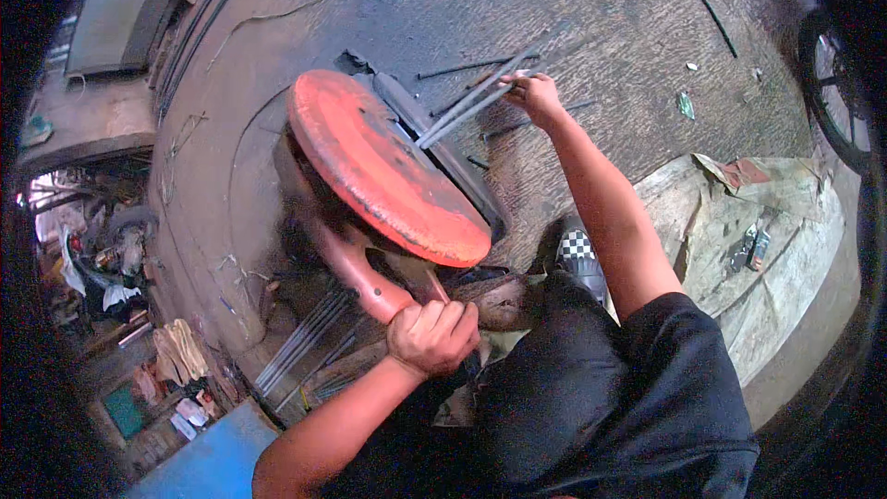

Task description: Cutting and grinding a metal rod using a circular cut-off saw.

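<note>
A cut-off saw with a large, worn orange blade guard point(383, 171) stands on the floor before me. My left hand point(434, 334) is closed round its handle, just below the reddish motor arm point(365, 282). Out beyond the saw, my right hand point(530, 95) is closed on a pair of thin grey metal rods point(476, 103). The rods slant down to the saw's dark base point(434, 162), where their lower ends pass out of sight by the guard. The cutting disc is hidden under the guard.
Several cut rods point(303, 340) lie to the saw's left. Loose dark rods point(476, 66) lie near my right hand. A dirty pale sheet point(739, 268) covers floor at right, with a wheel point(836, 92) beyond. My checkered shoe point(577, 254) is close to the saw. Clutter fills the left side.
</note>
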{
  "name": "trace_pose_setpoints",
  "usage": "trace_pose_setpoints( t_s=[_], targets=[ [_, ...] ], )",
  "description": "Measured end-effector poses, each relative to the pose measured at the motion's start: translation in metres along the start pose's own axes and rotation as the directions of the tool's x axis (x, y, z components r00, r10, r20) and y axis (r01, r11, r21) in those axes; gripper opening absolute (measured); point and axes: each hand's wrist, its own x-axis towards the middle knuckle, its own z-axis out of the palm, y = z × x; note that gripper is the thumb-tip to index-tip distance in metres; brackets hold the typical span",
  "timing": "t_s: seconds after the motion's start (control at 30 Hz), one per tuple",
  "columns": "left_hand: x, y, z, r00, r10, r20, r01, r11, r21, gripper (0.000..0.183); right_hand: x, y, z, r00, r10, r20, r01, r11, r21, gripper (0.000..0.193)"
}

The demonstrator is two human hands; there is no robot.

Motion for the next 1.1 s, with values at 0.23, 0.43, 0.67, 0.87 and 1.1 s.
trace_pose_setpoints(
  t_s=[0.23,0.43,0.67,0.87,1.1],
  targets=[
    [-0.003,0.001,0.0,0.999,0.005,-0.046,-0.005,1.0,-0.001,0.015,-0.011,-0.056,-0.098,0.967,-0.146,-0.208,0.062,0.93,-0.362,0.019],
    [-0.008,0.003,0.005,0.993,-0.018,-0.116,0.018,1.0,0.006,0.013,-0.101,-0.107,-0.065,0.974,0.223,-0.046,-0.107,0.266,-0.958,0.02],
    [-0.015,0.006,0.009,0.972,-0.06,-0.229,0.052,0.998,-0.041,0.014,-0.281,-0.147,0.098,0.51,0.805,0.302,0.806,-0.325,-0.495,0.027],
    [-0.02,0.005,0.018,0.967,-0.044,-0.25,0.047,0.999,0.01,0.018,-0.324,-0.064,0.086,0.178,0.965,0.192,0.799,-0.028,-0.6,0.024],
    [-0.024,0.008,0.019,0.95,-0.063,-0.306,0.058,0.998,-0.025,0.017,-0.339,0.115,0.007,0.945,0.327,0.019,-0.128,0.422,-0.897,0.023]
  ],
)
